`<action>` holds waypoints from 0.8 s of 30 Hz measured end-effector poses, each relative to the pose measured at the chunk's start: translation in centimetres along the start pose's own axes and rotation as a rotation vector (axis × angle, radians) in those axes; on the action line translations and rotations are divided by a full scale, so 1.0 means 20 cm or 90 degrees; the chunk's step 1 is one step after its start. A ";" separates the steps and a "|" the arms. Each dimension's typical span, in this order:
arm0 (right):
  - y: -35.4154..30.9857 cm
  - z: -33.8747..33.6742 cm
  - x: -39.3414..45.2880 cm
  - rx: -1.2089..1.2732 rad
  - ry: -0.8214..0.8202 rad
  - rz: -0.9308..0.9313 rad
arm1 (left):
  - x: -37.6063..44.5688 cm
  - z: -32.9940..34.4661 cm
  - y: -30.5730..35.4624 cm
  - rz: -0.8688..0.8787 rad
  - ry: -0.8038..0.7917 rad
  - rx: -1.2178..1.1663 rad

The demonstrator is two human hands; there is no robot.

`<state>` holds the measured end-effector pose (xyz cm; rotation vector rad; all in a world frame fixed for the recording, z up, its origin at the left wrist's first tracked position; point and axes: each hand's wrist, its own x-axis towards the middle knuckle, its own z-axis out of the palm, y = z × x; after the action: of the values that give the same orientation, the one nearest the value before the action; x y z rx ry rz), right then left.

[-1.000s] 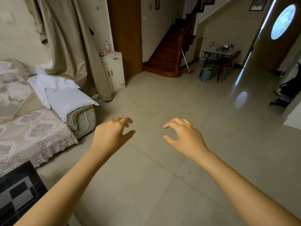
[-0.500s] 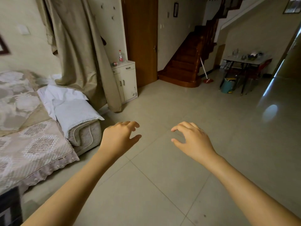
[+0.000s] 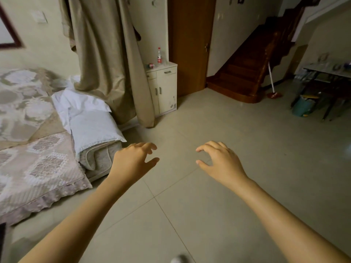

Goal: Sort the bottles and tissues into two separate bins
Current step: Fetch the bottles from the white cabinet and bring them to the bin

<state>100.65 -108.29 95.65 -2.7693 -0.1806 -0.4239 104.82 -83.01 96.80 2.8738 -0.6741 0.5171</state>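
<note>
Both hands, left hand (image 3: 133, 162) & right hand (image 3: 222, 164), are hovering loose, holding nothing, w/ only bottle (image 3: 159, 56) sitting far off on cabinet (image 3: 163, 88); no bins/tissues showing, so risking a mis-sort.

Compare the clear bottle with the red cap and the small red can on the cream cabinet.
The clear plastic bottle with a red cap and red label stands upright; the small red can seems to lie on its side. The bottle is much taller than the can and stands nearer the wall, while the can sits closer to the beige curtain. Both rest on the cream cabinet, untouched.
</note>
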 end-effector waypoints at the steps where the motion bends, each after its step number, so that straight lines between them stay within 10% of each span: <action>1: 0.03 0.02 0.09 0.002 0.002 0.000 | 0.09 0.05 -0.03 -0.003 -0.001 -0.005; 24: 0.97 0.39 1.99 0.047 0.029 0.027 | 2.18 0.81 -0.38 0.021 0.003 -0.052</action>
<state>143.88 -120.95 95.10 -2.6828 -0.1247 -0.4601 149.66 -97.24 97.03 2.7896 -0.7247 0.4894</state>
